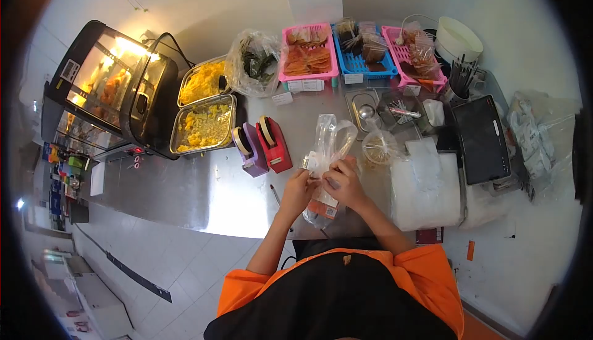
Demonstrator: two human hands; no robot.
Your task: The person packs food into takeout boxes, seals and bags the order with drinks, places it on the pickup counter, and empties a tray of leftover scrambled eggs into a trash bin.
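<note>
A clear plastic carrier bag [325, 131] with upright handles stands at the front edge of the metal counter. My left hand [297, 190] pinches its left side, where a white paper slip [317, 164] lies against the plastic. My right hand [346, 183] is closed on the gathered plastic at the bag's right side. Below my fingers, an orange and white printed packet or label [323, 209] shows through the bag; its contents are hard to make out. Left of the bag stand a red tape dispenser [276, 150] and a purple one [251, 155]. A pen [275, 193] lies near my left wrist.
Far left is a lit food warmer [111, 87]. Metal trays of yellow food [204, 124] stand beside it. Pink baskets [308, 53] and a blue basket [364, 56] line the back. At right are a stack of white bags [426, 188] and a dark tablet [482, 139].
</note>
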